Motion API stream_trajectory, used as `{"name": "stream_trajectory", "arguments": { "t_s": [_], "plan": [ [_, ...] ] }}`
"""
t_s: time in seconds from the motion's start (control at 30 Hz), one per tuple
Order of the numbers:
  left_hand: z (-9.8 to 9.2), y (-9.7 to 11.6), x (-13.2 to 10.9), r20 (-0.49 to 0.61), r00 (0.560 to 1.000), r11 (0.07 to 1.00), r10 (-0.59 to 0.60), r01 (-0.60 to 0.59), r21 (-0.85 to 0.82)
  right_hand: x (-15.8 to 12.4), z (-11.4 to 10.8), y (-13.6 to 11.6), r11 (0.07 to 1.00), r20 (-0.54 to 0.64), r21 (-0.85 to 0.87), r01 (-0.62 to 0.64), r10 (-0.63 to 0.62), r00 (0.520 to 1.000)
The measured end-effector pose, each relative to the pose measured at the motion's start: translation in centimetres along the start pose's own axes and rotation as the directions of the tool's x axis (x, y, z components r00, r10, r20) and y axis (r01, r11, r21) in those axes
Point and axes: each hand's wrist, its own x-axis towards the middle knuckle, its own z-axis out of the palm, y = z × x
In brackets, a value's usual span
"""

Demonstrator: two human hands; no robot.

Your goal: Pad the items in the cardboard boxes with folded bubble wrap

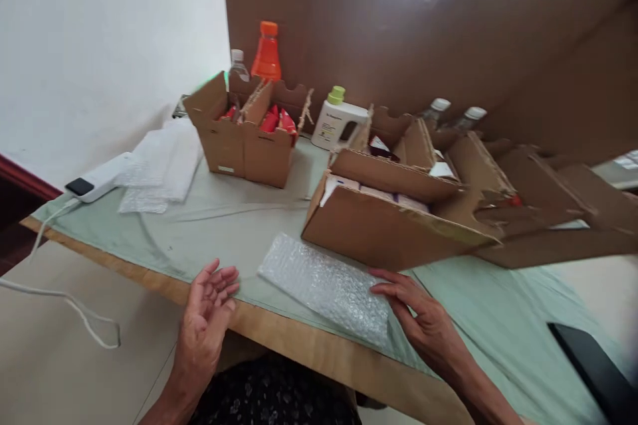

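A flat sheet or pouch of bubble wrap [326, 285] lies on the green cloth near the table's front edge. At its right end is my right hand [411, 305], fingers stretched out, their tips touching or just above the plastic; I cannot tell which. My left hand [208, 305] hovers over the table edge to the left of the wrap, palm turned up and fingers loosely curled apart, holding nothing. Right behind the wrap stands a cardboard box [389, 232] with white packets [379, 194] inside.
More bubble wrap sheets [162, 163] lie at the left beside a white power strip [102, 176] with a cable. Behind are a divided cardboard box [249, 156] with red packets, a white jug [333, 125] and an orange bottle [268, 56]. A black phone-like slab [593, 368] lies at right.
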Motion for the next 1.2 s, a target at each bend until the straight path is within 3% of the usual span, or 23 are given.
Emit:
{"name": "stream_trajectory", "arguments": {
  "t_s": [0.1, 0.13, 0.2, 0.3, 0.37, 0.4, 0.53, 0.67, 0.8, 0.9, 1.0, 1.1, 1.2],
  "plan": [
    [1.5, 0.5, -0.6, 0.147, 0.974, 0.920, 0.173, -0.214, 0.329, -3.5, -1.8, 3.3, 0.978, -0.161, -0.158, -0.133, 0.107, 0.981],
    [2.3, 0.8, -0.4, 0.212, 0.944, 0.866, 0.254, -0.319, 0.384, -4.1, -2.1, 3.7, 0.972, -0.219, -0.177, -0.154, 0.113, 0.969],
    [4.1, 1.5, 0.3, 0.342, 0.835, 0.739, 0.430, -0.544, 0.399, -4.7, -2.2, 3.4, 0.978, -0.285, -0.174, -0.114, 0.060, 0.957],
    [7.3, 2.3, 1.8, 0.519, 0.635, 0.528, 0.572, -0.769, 0.359, -4.2, -0.6, 1.3, 0.985, -0.214, -0.156, 0.069, -0.102, 0.972],
    [9.3, 2.2, 2.7, 0.611, 0.562, 0.435, 0.558, -0.825, 0.361, -3.4, 1.1, -0.1, 0.977, -0.100, -0.146, 0.156, -0.171, 0.980],
    [10.0, 2.1, 2.9, 0.644, 0.549, 0.406, 0.533, -0.834, 0.374, -3.1, 1.8, -0.4, 0.974, -0.037, -0.143, 0.174, -0.181, 0.983],
    [11.2, 1.6, 2.8, 0.696, 0.583, 0.362, 0.419, -0.810, 0.461, -3.9, 2.3, 1.2, 0.977, 0.145, -0.119, 0.179, -0.161, 0.976],
    [11.1, 2.6, 1.8, 0.717, 0.595, 0.369, 0.364, -0.799, 0.475, -5.8, -0.4, 3.8, 0.985, 0.060, -0.139, 0.105, -0.097, 0.993],
    [11.6, 3.5, 1.2, 0.723, 0.596, 0.368, 0.350, -0.797, 0.480, -4.5, 0.1, 1.6, 0.987, -0.045, -0.133, 0.086, -0.092, 0.995],
    [12.2, 3.2, 1.4, 0.763, 0.561, 0.332, 0.321, -0.821, 0.464, -2.8, 2.6, -0.9, 0.982, 0.114, -0.052, 0.179, -0.172, 0.978],
    [12.4, 2.4, 1.8, 0.782, 0.536, 0.309, 0.318, -0.839, 0.448, -4.1, 3.3, -0.5, 0.980, 0.231, -0.044, 0.192, -0.177, 0.957],
    [12.1, 1.9, 2.1, 0.781, 0.541, 0.317, 0.311, -0.834, 0.451, -8.2, 0.6, 2.0, 0.985, 0.143, -0.120, 0.121, -0.103, 0.984],
    [11.3, 2.1, 2.5, 0.767, 0.547, 0.392, 0.336, -0.822, 0.414, -11.3, -2.7, 3.5, 0.974, -0.022, -0.218, -0.059, 0.055, 0.998]
  ]
}}
